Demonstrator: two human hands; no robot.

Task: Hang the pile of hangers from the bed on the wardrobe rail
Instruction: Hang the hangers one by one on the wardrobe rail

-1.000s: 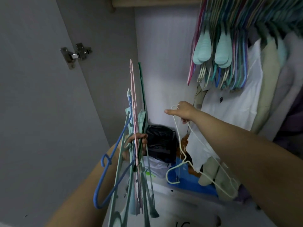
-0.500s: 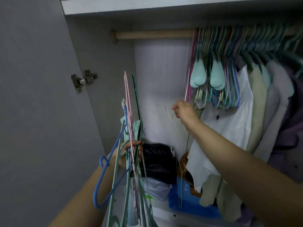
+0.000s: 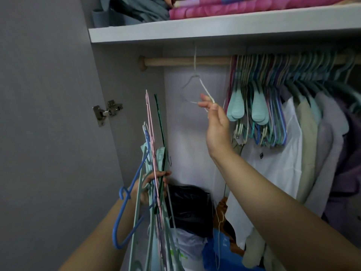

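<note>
Fingertips of right hand (image 3: 216,126) pinch the lower arm of the white wire hanger (image 3: 197,89), hook up over the rail (image 3: 185,61) directly above; left hand (image 3: 150,184), lower-left, grips the upright hanger bundle (image 3: 156,173).

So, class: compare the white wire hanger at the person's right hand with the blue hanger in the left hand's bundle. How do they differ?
1. The white wire hanger is thin and pale; the blue hanger is thicker and bright.
2. The white one hangs alone at the wooden rail, the right hand pinching it; the blue one sits in a bundle gripped by the left hand.

Both are empty.
</note>
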